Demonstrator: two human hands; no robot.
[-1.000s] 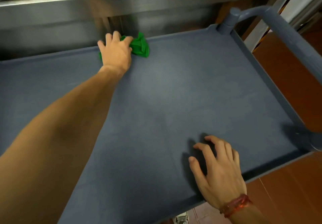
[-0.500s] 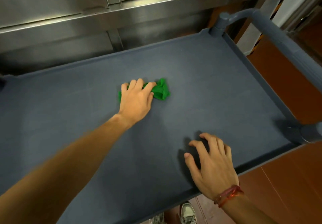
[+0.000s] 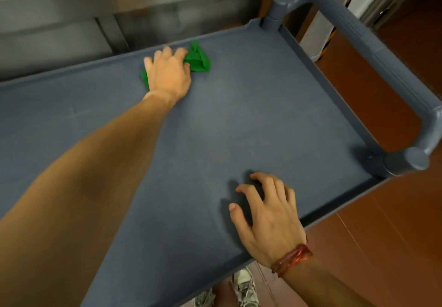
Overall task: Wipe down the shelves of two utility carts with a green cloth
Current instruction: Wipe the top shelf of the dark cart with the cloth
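The grey-blue top shelf [image 3: 263,115] of a utility cart fills most of the view. A bunched green cloth [image 3: 198,61] lies on it near the far rim. My left hand [image 3: 168,74] lies flat over the cloth's left part and presses it onto the shelf, the arm stretched across. Green shows on both sides of the hand. My right hand [image 3: 267,220], with a red wristband, rests on arched fingertips on the shelf by the near rim and holds nothing.
The cart's grey tubular handle [image 3: 373,50] runs along the right end between two corner posts. A stainless steel counter front [image 3: 71,7] stands right behind the cart. Red-brown floor [image 3: 382,235] lies to the right and front, and my shoes [image 3: 244,287] show below the near rim.
My left hand pulled the cloth from the far rim toward the shelf's middle, then pushed it back out to the far rim, a little further right. The right hand stayed in place.
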